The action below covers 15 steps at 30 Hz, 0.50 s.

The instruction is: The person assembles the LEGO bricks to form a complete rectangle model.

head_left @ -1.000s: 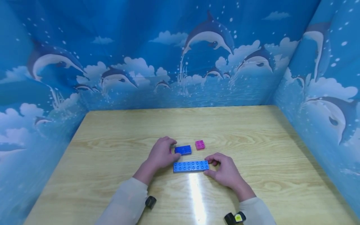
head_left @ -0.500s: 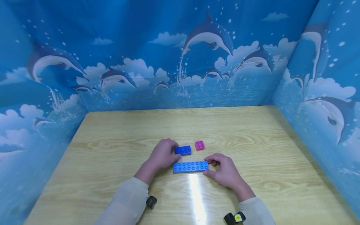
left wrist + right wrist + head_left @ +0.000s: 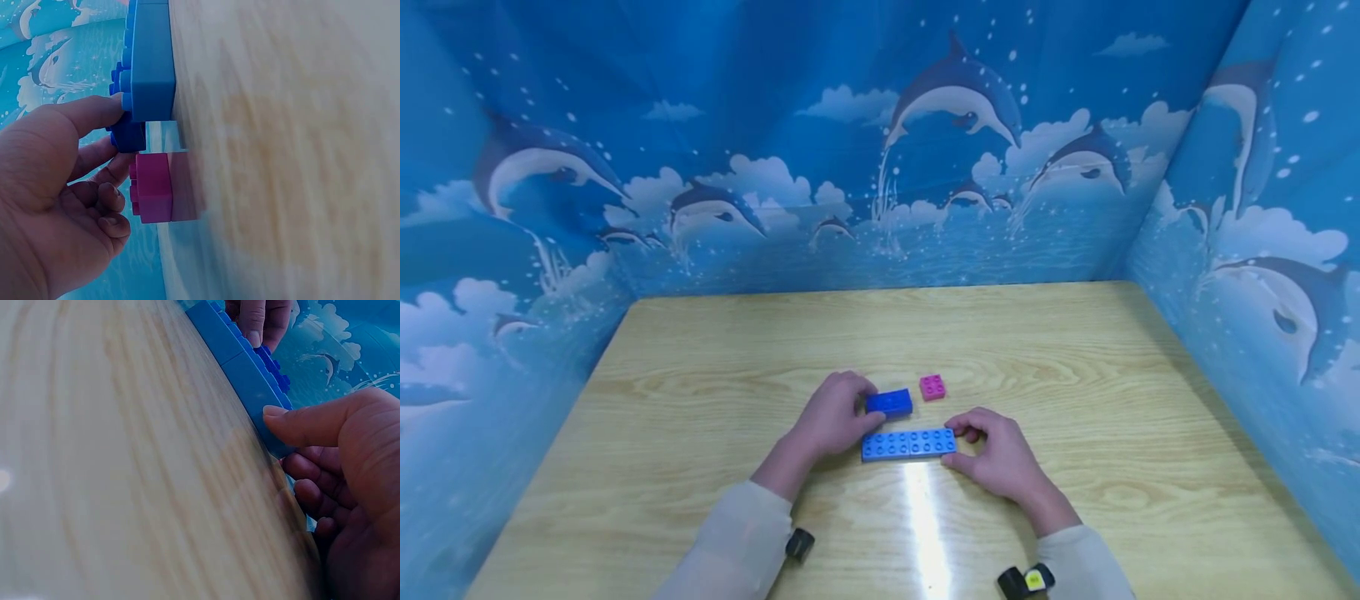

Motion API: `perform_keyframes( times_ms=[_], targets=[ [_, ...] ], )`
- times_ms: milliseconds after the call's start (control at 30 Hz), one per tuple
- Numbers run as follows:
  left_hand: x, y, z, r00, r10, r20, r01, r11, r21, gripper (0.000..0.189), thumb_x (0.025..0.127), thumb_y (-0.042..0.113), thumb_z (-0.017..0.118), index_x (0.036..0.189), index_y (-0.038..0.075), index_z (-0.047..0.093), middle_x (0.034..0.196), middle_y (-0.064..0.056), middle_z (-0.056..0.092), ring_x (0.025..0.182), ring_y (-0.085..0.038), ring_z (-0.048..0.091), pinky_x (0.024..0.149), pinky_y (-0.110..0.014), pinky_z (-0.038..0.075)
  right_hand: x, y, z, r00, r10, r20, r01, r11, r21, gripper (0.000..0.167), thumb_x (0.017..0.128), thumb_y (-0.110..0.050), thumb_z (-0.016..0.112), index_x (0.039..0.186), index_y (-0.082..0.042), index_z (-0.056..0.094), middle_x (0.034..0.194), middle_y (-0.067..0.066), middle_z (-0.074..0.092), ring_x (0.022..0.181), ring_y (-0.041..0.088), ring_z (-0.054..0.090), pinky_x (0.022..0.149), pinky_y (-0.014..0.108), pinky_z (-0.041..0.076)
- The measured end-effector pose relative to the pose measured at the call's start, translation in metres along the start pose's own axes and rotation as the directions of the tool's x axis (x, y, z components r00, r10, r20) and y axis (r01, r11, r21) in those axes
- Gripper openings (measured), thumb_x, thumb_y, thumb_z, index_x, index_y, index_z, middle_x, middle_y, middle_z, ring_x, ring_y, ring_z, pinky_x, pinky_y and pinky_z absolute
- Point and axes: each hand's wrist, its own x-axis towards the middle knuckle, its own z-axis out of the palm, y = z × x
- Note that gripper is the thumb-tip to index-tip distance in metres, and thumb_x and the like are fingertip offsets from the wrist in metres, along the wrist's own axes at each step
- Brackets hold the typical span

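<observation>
My left hand (image 3: 831, 421) pinches the left end of a dark blue toy building brick (image 3: 891, 403) between thumb and fingers. In the left wrist view that dark blue brick (image 3: 129, 137) is raised off the table. Just in front of it, two lighter blue bricks (image 3: 910, 445) lie end to end in one row, studs up. The thumb and fingers of my right hand (image 3: 1000, 454) grip the row's right end. Below the left fingers, a pink brick (image 3: 155, 187) stands on the table, hidden by that hand in the head view.
A small square pink brick (image 3: 932, 387) lies just behind and right of the dark blue one. The wooden table (image 3: 715, 350) meets a blue dolphin-print curtain (image 3: 775, 200) at its back edge, with more curtain on both sides.
The dark blue brick has come up slightly and towards me, with the left hand holding it. The right hand and the lighter blue row stay in place.
</observation>
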Motion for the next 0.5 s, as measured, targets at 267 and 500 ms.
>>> perform_keyframes(
  times_ms=[267, 500],
  targets=[
    [-0.012, 0.008, -0.005, 1.0, -0.019, 0.019, 0.021, 0.997, -0.069, 0.037, 0.088, 0.033, 0.078, 0.117, 0.011, 0.07, 0.098, 0.005, 0.06, 0.087, -0.013, 0.054, 0.076, -0.029, 0.05, -0.001, -0.001, -0.001, 1.0, 0.008, 0.004, -0.008, 1.0, 0.014, 0.038, 0.07, -0.013, 0.091, 0.104, -0.015, 0.073, 0.092, -0.007, 0.063, 0.086, 0.014, 0.057, 0.08, 0.035, 0.051],
    [-0.017, 0.016, -0.007, 0.999, 0.006, 0.037, -0.004, 0.998, -0.066, 0.038, 0.087, 0.034, 0.078, 0.119, 0.014, 0.07, 0.11, 0.003, 0.062, 0.103, -0.014, 0.056, 0.09, -0.035, 0.05, 0.0, -0.001, -0.001, 1.0, 0.017, 0.01, -0.017, 1.0, 0.004, 0.039, 0.071, -0.011, 0.091, 0.105, -0.016, 0.073, 0.092, -0.008, 0.063, 0.087, 0.014, 0.057, 0.081, 0.035, 0.051]
  ],
)
